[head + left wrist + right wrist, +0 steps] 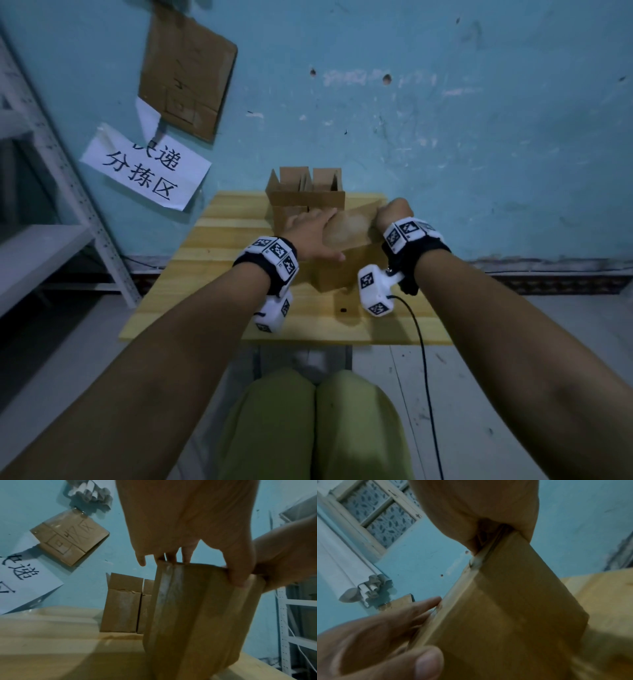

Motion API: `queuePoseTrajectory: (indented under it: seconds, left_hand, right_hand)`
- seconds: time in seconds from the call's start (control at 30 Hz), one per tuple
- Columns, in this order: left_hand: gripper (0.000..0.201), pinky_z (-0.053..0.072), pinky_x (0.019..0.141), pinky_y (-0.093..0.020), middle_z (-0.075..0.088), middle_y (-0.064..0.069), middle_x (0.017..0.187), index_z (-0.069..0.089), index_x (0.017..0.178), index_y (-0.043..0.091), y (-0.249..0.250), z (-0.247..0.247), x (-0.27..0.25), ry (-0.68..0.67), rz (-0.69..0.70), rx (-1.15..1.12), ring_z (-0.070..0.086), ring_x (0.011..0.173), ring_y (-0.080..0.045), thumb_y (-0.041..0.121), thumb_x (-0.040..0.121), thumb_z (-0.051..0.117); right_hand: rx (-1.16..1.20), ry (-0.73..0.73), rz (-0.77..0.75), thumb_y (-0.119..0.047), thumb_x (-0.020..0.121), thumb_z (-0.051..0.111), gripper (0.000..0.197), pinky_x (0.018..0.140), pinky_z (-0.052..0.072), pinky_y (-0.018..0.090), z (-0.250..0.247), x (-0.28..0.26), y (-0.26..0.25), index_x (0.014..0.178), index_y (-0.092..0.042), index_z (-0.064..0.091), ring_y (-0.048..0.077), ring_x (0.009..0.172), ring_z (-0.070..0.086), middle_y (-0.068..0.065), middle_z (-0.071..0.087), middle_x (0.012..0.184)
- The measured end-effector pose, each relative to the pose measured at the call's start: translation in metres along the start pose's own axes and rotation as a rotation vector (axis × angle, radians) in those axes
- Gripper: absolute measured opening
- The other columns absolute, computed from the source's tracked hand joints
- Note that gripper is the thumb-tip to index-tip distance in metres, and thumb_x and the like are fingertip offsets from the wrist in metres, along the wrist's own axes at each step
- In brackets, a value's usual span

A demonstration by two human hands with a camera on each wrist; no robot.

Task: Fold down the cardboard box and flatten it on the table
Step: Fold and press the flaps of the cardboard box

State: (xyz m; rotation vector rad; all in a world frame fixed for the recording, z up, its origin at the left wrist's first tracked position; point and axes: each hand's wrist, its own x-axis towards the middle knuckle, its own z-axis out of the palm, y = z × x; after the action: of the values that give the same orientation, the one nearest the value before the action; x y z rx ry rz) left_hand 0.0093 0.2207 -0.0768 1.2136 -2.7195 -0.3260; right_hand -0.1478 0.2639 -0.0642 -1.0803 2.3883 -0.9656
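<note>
A brown cardboard box (pixel 337 270) stands near the middle of the wooden table (pixel 212 274). My left hand (pixel 308 233) lies over its top left with straight fingers, the thumb pointing along its near face. In the left wrist view the fingertips (pixel 187 557) reach past the top edge of the box (pixel 193 615). My right hand (pixel 394 210) is a fist at the box's top right corner. The right wrist view shows that hand (pixel 479 507) gripping the corner edge of the box (pixel 513 608), with my left hand (pixel 376 635) flat against the other side.
Two more open cardboard boxes (pixel 305 195) stand at the back of the table against the blue wall. A cardboard sheet (pixel 186 68) and a paper sign (pixel 144 168) hang on the wall. A metal shelf (pixel 51 240) stands at the left. A black cable (pixel 421 342) trails from my right wrist.
</note>
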Motion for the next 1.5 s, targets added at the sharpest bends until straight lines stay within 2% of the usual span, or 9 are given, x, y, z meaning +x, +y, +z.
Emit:
queuePoseTrajectory:
  seconds: [0.2, 0.4, 0.6, 0.87, 1.0, 1.1, 1.2, 1.37, 1.5]
  left_hand:
    - [0.074, 0.012, 0.118, -0.041, 0.020, -0.001, 0.156, 0.022, 0.148, 0.024, -0.018, -0.008, -0.006, -0.019, 0.021, 0.044, 0.016, 0.144, -0.023, 0.043, 0.087, 0.058]
    - [0.059, 0.006, 0.119, -0.038, 0.009, 0.001, 0.159, 0.020, 0.149, 0.018, -0.027, -0.005, 0.000, -0.081, 0.029, -0.088, 0.004, 0.147, -0.019, 0.030, 0.097, 0.045]
    - [0.052, 0.017, 0.119, -0.039, 0.032, -0.005, 0.152, 0.041, 0.140, 0.014, -0.035, -0.008, 0.008, -0.021, 0.059, -0.130, 0.025, 0.143, -0.022, 0.013, 0.091, 0.057]
    - [0.024, 0.048, 0.093, -0.040, 0.069, -0.016, 0.109, 0.073, 0.101, 0.007, -0.025, -0.016, 0.016, 0.098, -0.044, -0.140, 0.062, 0.102, -0.030, 0.021, 0.090, 0.057]
    - [0.021, 0.048, 0.081, -0.036, 0.069, -0.013, 0.089, 0.070, 0.075, 0.005, -0.014, -0.020, 0.020, 0.114, -0.051, -0.028, 0.064, 0.087, -0.030, 0.017, 0.088, 0.059]
    - [0.035, 0.047, 0.074, -0.035, 0.060, -0.009, 0.071, 0.050, 0.054, 0.012, -0.009, -0.024, 0.024, 0.081, -0.067, 0.053, 0.058, 0.076, -0.027, 0.012, 0.089, 0.057]
    - [0.030, 0.039, 0.069, -0.031, 0.049, -0.007, 0.065, 0.050, 0.059, 0.010, -0.003, -0.026, 0.027, 0.055, -0.057, 0.110, 0.050, 0.074, -0.025, 0.009, 0.089, 0.054]
    - [0.027, 0.046, 0.075, -0.035, 0.044, -0.004, 0.060, 0.052, 0.062, 0.009, 0.000, -0.024, 0.027, 0.071, -0.042, 0.156, 0.050, 0.073, -0.025, 0.009, 0.089, 0.051]
    - [0.017, 0.043, 0.071, -0.033, 0.037, -0.004, 0.057, 0.053, 0.074, 0.004, 0.005, -0.024, 0.028, 0.069, 0.004, 0.243, 0.047, 0.071, -0.025, 0.007, 0.089, 0.048]
  right_hand:
    - [0.144, 0.053, -0.025, -0.006, 0.096, 0.041, 0.038, 0.095, 0.040, 0.035, 0.025, -0.010, -0.003, 0.134, 0.002, 0.042, 0.035, 0.122, 0.049, 0.022, 0.046, 0.136]
    - [-0.331, 0.069, -0.384, -0.009, 0.093, 0.047, 0.041, 0.109, 0.028, 0.041, 0.040, -0.005, -0.005, 0.134, -0.014, 0.049, 0.033, 0.135, 0.030, 0.014, 0.030, 0.148]
    - [-0.553, 0.043, -0.655, -0.013, 0.093, 0.039, 0.029, 0.093, 0.041, 0.039, 0.049, -0.007, -0.022, 0.113, -0.011, 0.061, 0.033, 0.110, 0.053, 0.013, 0.060, 0.118]
    - [-0.442, -0.058, -0.672, -0.014, 0.096, 0.035, 0.030, 0.083, 0.041, 0.035, 0.059, -0.004, -0.019, 0.116, -0.008, 0.056, 0.032, 0.109, 0.056, 0.016, 0.058, 0.122]
    - [-0.385, -0.069, -0.675, -0.014, 0.095, 0.035, 0.028, 0.081, 0.040, 0.035, 0.060, -0.001, -0.015, 0.110, -0.006, 0.057, 0.034, 0.105, 0.056, 0.018, 0.059, 0.117]
    - [-0.382, -0.075, -0.663, -0.014, 0.095, 0.035, 0.028, 0.074, 0.035, 0.031, 0.061, -0.001, -0.016, 0.108, -0.007, 0.059, 0.033, 0.101, 0.057, 0.017, 0.061, 0.114]
    - [-0.377, -0.076, -0.668, -0.014, 0.096, 0.035, 0.027, 0.072, 0.034, 0.030, 0.061, 0.001, -0.016, 0.107, -0.007, 0.059, 0.032, 0.097, 0.057, 0.016, 0.061, 0.111]
    - [-0.406, -0.082, -0.673, -0.013, 0.097, 0.033, 0.018, 0.070, 0.032, 0.031, 0.061, 0.000, -0.018, 0.089, -0.011, 0.049, 0.025, 0.081, 0.047, 0.018, 0.060, 0.104]
    - [-0.434, -0.074, -0.660, -0.009, 0.096, 0.035, 0.022, 0.070, 0.032, 0.032, 0.060, -0.003, -0.021, 0.097, -0.005, 0.056, 0.026, 0.080, 0.048, 0.020, 0.061, 0.105]
